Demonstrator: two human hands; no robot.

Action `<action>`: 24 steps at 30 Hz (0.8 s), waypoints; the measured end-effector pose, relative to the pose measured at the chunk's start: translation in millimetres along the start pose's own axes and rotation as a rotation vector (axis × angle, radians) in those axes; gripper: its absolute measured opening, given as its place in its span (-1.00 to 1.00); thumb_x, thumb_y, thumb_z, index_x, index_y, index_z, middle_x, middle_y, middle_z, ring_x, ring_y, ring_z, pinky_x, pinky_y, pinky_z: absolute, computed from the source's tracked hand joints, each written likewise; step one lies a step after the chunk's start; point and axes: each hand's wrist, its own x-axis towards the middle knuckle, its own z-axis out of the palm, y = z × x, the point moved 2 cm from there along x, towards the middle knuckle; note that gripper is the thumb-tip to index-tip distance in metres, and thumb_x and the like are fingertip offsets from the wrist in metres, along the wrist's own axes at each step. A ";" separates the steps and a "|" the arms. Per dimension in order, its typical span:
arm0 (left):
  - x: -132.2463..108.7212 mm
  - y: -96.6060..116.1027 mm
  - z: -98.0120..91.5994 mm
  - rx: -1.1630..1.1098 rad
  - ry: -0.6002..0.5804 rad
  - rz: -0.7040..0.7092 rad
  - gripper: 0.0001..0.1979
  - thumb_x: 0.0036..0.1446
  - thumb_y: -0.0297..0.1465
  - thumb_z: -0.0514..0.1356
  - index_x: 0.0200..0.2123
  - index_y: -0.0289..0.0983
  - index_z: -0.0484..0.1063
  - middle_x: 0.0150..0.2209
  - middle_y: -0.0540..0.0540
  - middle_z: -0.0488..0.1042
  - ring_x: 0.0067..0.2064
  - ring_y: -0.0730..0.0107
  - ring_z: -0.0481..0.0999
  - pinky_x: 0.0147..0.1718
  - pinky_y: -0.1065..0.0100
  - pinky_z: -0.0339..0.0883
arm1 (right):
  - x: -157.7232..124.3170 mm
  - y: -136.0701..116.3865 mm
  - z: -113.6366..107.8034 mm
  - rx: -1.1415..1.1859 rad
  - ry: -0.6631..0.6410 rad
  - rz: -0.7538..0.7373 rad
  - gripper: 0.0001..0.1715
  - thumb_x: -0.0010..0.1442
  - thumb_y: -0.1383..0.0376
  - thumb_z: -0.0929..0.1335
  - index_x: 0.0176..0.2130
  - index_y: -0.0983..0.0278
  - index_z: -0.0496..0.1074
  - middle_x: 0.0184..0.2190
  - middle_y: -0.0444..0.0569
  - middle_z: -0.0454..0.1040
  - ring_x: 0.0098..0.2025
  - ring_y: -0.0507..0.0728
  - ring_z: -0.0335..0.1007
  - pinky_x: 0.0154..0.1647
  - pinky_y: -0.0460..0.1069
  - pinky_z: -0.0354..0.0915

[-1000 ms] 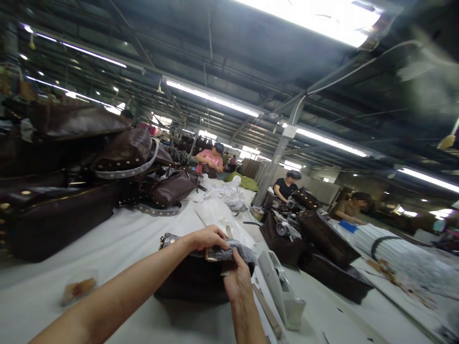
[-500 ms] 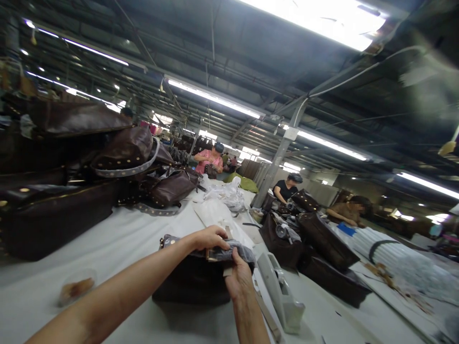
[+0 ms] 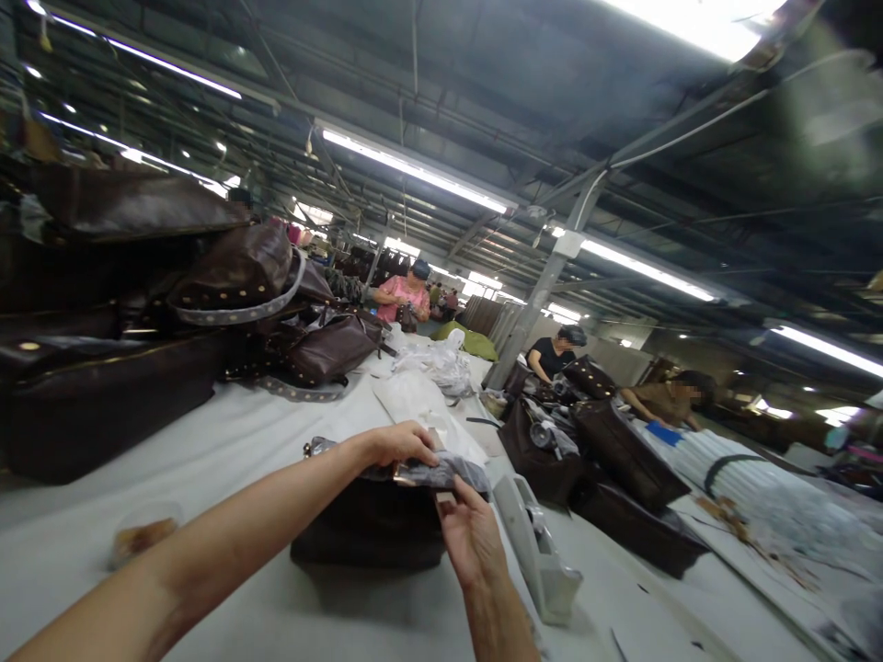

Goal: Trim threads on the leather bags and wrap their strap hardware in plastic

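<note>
A dark brown leather bag [image 3: 372, 529] stands on the white-covered table in front of me. Over its top lies a strap wrapped in grey film [image 3: 452, 471], with a small metal piece at its left part. My left hand [image 3: 407, 443] reaches across from the left, its fingers closed on the upper side of the wrapped strap. My right hand [image 3: 473, 533] is at the bag's right end, thumb and fingers pinching the strap's lower edge, next to a small beige strip [image 3: 445, 497].
Brown bags are piled at the left [image 3: 103, 395] and right [image 3: 621, 460]. A grey tape dispenser [image 3: 542, 552] stands beside my right hand. Clear plastic [image 3: 438, 363] lies beyond the bag, and a small container [image 3: 144, 536] sits at left. People work farther back.
My right hand has turned slightly, its palm showing more, and its fingers have shifted along the strap's lower edge. My left hand stays at the strap. The camera view has moved slightly.
</note>
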 end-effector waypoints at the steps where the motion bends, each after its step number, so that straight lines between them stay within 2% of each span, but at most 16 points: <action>1: 0.5 -0.5 -0.6 -0.010 0.000 -0.005 -0.78 -0.36 -0.35 0.35 -0.56 -0.34 0.48 -0.59 0.05 0.41 -0.54 0.51 0.29 -0.54 0.45 0.11 | -5.7 -2.1 -1.2 -0.007 -0.026 -0.019 -0.66 -0.02 0.31 0.46 -0.17 0.23 0.46 -0.21 -0.07 0.57 -0.12 0.14 0.52 -0.04 0.05 0.46; 4: 1.6 -1.2 -2.7 -0.029 0.004 -0.033 -0.79 -0.37 -0.37 0.36 -0.56 -0.34 0.49 -0.60 0.04 0.42 -0.56 0.51 0.29 -0.57 0.46 0.09 | -20.8 -2.9 -9.9 -0.100 -0.092 -0.085 -0.46 -0.01 0.38 0.43 0.01 0.18 0.38 -0.09 -0.07 0.53 0.03 0.15 0.45 0.12 0.08 0.37; 7: 1.5 -0.3 -4.5 -0.039 0.001 -0.063 -0.80 -0.37 -0.39 0.36 -0.56 -0.34 0.49 -0.61 0.03 0.42 -0.57 0.50 0.29 -0.60 0.46 0.07 | -25.9 1.9 -27.2 -0.272 -0.067 -0.128 -0.27 -0.01 0.37 0.45 0.12 0.18 0.22 -0.02 -0.01 0.50 0.10 0.17 0.40 0.13 0.08 0.34; 10: 0.5 1.2 -5.0 -0.045 0.003 -0.077 -0.81 -0.36 -0.41 0.36 -0.56 -0.34 0.49 -0.62 0.04 0.42 -0.59 0.51 0.29 -0.61 0.47 0.06 | -24.5 4.5 -43.6 -0.536 0.000 -0.228 -0.33 0.04 0.32 0.45 0.10 0.24 0.18 -0.04 0.11 0.51 0.02 0.23 0.47 0.02 0.11 0.42; 12: -0.2 2.0 -4.9 -0.047 0.005 -0.082 -0.83 -0.35 -0.43 0.36 -0.57 -0.33 0.48 -0.62 0.05 0.41 -0.60 0.52 0.28 -0.62 0.47 0.05 | -25.1 0.9 -46.6 -0.817 -0.036 -0.412 -0.48 0.12 0.31 0.38 0.07 0.24 0.24 -0.03 0.15 0.49 0.00 0.25 0.48 -0.02 0.14 0.44; 14: -0.8 3.1 -4.8 -0.046 0.006 -0.086 -0.84 -0.34 -0.43 0.36 -0.58 -0.33 0.47 -0.64 0.06 0.40 -0.61 0.53 0.26 -0.63 0.48 0.04 | -27.6 -7.8 -42.5 -1.165 -0.114 -0.698 -0.59 0.20 0.35 0.28 0.05 0.19 0.33 0.00 0.13 0.47 0.04 0.27 0.44 0.02 0.20 0.39; 16: -1.5 4.5 -4.3 -0.043 0.004 -0.086 -0.84 -0.34 -0.43 0.37 -0.60 -0.32 0.46 -0.65 0.08 0.38 -0.61 0.54 0.25 -0.63 0.48 0.04 | -27.4 -20.3 -35.1 -1.492 -0.172 -0.958 -0.49 0.16 0.42 0.24 0.09 0.13 0.36 0.05 0.12 0.43 0.11 0.32 0.36 0.10 0.28 0.28; 18: -2.4 6.2 -2.9 -0.036 -0.008 -0.081 -0.82 -0.35 -0.42 0.39 -0.60 -0.31 0.47 -0.66 0.09 0.37 -0.61 0.54 0.25 -0.62 0.48 0.06 | -19.2 -34.9 -27.7 -1.733 -0.209 -1.057 -0.30 0.06 0.44 0.30 0.20 0.18 0.26 0.15 0.17 0.34 0.24 0.42 0.17 0.19 0.39 0.11; 19: -3.0 7.0 -1.9 -0.033 -0.016 -0.078 -0.82 -0.36 -0.41 0.39 -0.60 -0.31 0.47 -0.66 0.09 0.38 -0.60 0.54 0.26 -0.61 0.48 0.08 | -11.8 -42.0 -24.2 -1.814 -0.229 -1.041 -0.17 -0.01 0.42 0.35 0.25 0.25 0.18 0.20 0.22 0.27 0.29 0.47 0.06 0.23 0.43 0.01; 21: -4.1 8.2 0.4 -0.024 -0.027 -0.071 -0.82 -0.36 -0.41 0.38 -0.60 -0.31 0.48 -0.65 0.08 0.39 -0.59 0.52 0.28 -0.60 0.47 0.10 | 6.7 -53.2 -17.0 -1.910 -0.294 -0.913 0.06 -0.14 0.35 0.43 0.30 0.39 0.05 0.26 0.34 0.17 0.33 0.54 -0.08 0.26 0.48 -0.15; 22: -4.6 8.5 1.3 -0.018 -0.031 -0.064 -0.82 -0.36 -0.41 0.38 -0.58 -0.31 0.49 -0.64 0.08 0.39 -0.58 0.52 0.29 -0.59 0.47 0.12 | 16.1 -56.4 -13.1 -1.927 -0.343 -0.822 0.14 -0.18 0.30 0.46 0.30 0.43 0.02 0.25 0.37 0.17 0.32 0.56 -0.06 0.26 0.49 -0.18; 24: -5.3 8.6 2.1 -0.011 -0.037 -0.041 -0.83 -0.34 -0.42 0.36 -0.55 -0.31 0.50 -0.63 0.08 0.40 -0.58 0.51 0.31 -0.59 0.47 0.13 | 31.3 -57.8 -5.0 -1.895 -0.444 -0.635 0.24 -0.23 0.25 0.49 0.32 0.42 -0.04 0.20 0.36 0.26 0.26 0.52 0.09 0.26 0.45 -0.12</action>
